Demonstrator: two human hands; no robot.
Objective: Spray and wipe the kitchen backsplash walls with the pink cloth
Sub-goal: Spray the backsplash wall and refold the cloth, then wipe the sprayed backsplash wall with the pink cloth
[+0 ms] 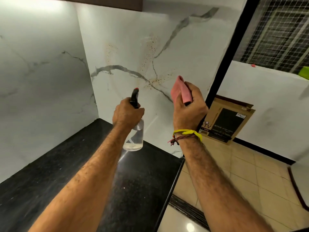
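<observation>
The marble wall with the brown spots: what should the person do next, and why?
Probably squeeze the trigger: the left hand aims the clear plastic spray bottle at the brown-spattered white marble wall, while the right hand holds the folded pink cloth off it.

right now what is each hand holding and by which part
The left hand grips the clear spray bottle around its neck, under the black trigger head. The right hand holds the folded pink cloth by its lower end.

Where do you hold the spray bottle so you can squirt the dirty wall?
Hold the spray bottle at its narrow neck, just under the black trigger head, coming from behind, as the left hand grips it now. The neck is slim enough to wrap, and the red-tipped nozzle then points at the spotted wall.
</observation>
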